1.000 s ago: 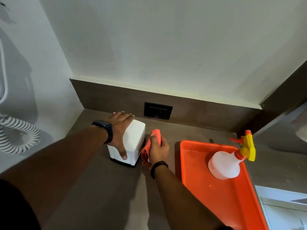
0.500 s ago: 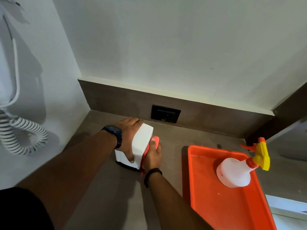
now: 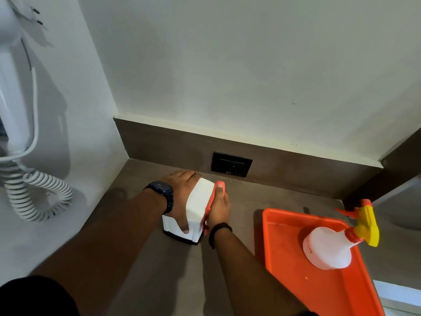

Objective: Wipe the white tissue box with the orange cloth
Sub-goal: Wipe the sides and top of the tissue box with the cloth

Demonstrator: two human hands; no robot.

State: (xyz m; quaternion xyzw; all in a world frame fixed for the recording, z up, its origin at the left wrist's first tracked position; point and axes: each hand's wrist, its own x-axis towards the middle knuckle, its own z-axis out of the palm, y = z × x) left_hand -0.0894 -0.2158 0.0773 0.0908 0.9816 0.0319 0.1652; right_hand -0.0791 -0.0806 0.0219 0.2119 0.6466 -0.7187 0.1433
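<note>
Nothing can be read for certain: the spray bottle (image 3: 327, 247) standing in the orange tray (image 3: 287, 265) bears small red lettering on its white body, too small and blurred to make out.

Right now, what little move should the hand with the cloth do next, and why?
Probably slide the orange cloth along the box's right side. The right hand presses it flat against the white tissue box, while the left hand steadies the box from the other side.
</note>
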